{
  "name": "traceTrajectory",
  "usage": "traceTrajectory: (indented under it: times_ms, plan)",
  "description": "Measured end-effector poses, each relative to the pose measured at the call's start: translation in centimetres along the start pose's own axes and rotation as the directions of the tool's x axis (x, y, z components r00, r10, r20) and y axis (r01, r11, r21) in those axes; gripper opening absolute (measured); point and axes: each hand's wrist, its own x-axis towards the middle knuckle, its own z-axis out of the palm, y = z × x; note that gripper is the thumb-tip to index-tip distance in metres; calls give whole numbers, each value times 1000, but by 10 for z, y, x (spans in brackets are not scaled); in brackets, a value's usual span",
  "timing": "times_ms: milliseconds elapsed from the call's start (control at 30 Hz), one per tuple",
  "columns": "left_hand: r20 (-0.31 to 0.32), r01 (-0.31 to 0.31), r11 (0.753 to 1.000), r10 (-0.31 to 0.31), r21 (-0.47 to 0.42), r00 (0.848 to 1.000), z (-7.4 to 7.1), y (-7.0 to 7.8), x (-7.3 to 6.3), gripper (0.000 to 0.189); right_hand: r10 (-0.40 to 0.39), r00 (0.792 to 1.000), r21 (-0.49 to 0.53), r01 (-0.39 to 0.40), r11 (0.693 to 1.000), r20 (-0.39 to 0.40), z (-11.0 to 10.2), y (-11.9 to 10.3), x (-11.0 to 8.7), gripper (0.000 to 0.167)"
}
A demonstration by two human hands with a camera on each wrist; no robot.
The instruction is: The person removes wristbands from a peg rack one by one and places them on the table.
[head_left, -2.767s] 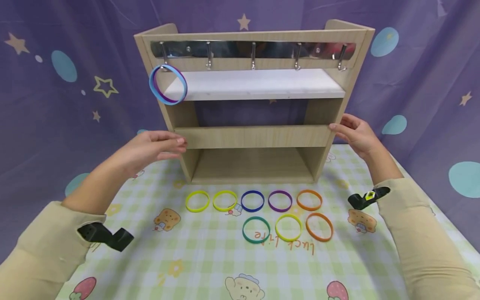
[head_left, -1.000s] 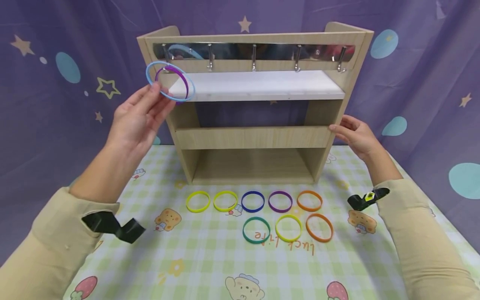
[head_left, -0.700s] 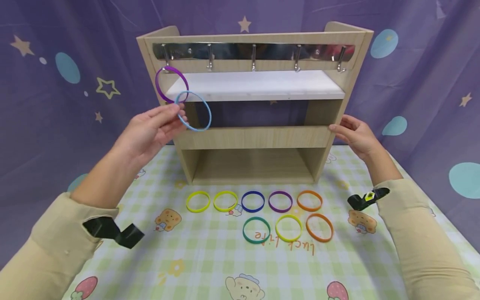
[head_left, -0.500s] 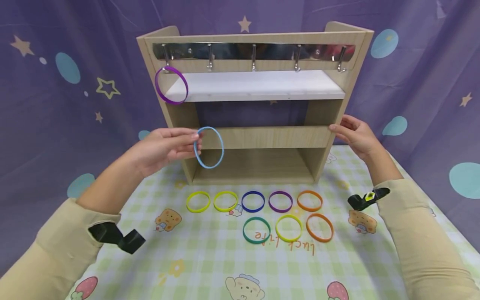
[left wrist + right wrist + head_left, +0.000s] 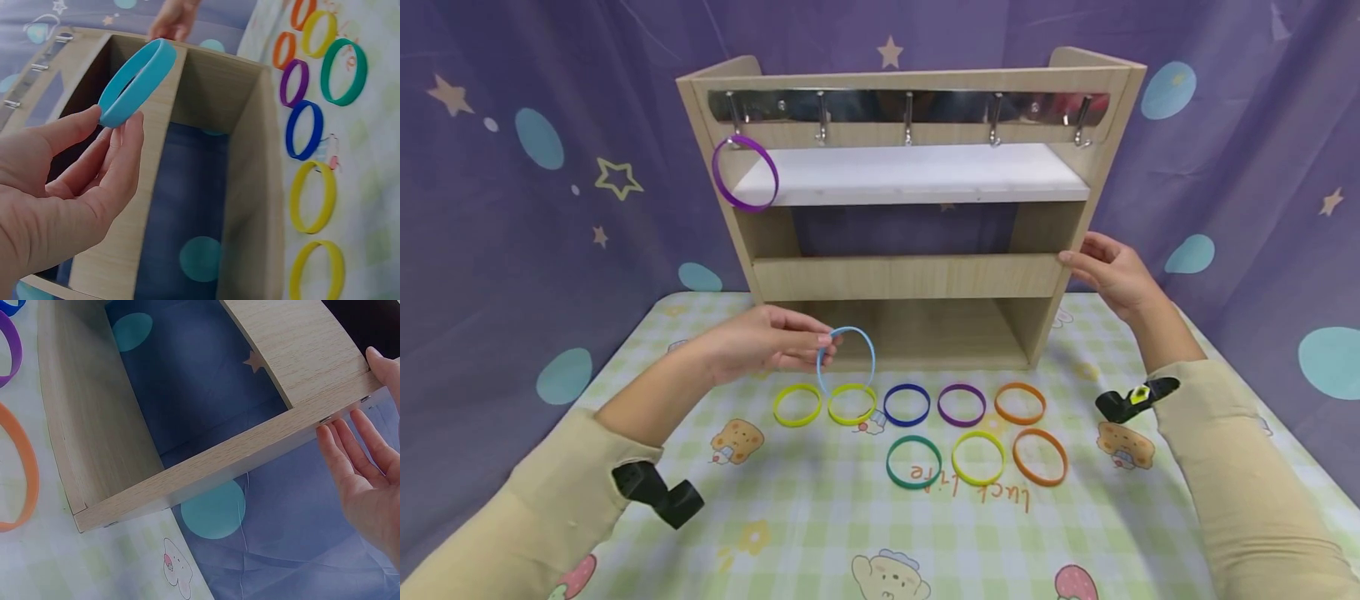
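Observation:
My left hand (image 5: 767, 343) pinches a light blue wristband (image 5: 139, 81) between thumb and fingertips. In the head view the band hangs upright over the table and overlaps a yellow wristband (image 5: 852, 422) lying there. A purple wristband (image 5: 721, 185) hangs from the leftmost hook of the metal hook rail (image 5: 865, 107). That rail runs along the top of a wooden shelf unit (image 5: 906, 277). At the unit's right side, my right hand (image 5: 1112, 271) holds the edge of the side panel (image 5: 250, 434), thumb on the front edge and fingers along the outer face.
Two rows of wristbands lie on the checked tablecloth (image 5: 820, 517) before the unit: another yellow one (image 5: 777, 412), a blue one (image 5: 907, 423), a purple one (image 5: 962, 424), orange ones (image 5: 1021, 421), a green one (image 5: 913, 486) and a third yellow one (image 5: 978, 482). A purple curtain (image 5: 587, 50) hangs behind.
My left hand has taken the light blue wristband off the leftmost hook and brought it down and right to the table front. The purple one stays hanging. The right hand keeps its place.

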Motion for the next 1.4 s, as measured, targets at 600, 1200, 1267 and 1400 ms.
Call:
traceTrajectory:
  times_ms: [600,1200,1267,1400]
  plan:
    - [83,128,991,-125,-31,989,14,-57,21,20,-31,1000,17,31,999,5,-1,1,0,30]
    - [74,207,975,-201,-79,977,29,-104,25,32,-25,1000,9,25,1000,-1,-1,2,1,29]
    - [76,221,971,-214,-94,974,31,-109,26,32,-26,1000,10,26,1000,0,-1,2,1,29]
    - [60,251,960,-245,-125,968,35,-117,27,30,-28,1000,14,28,1000,2,-1,2,1,28]
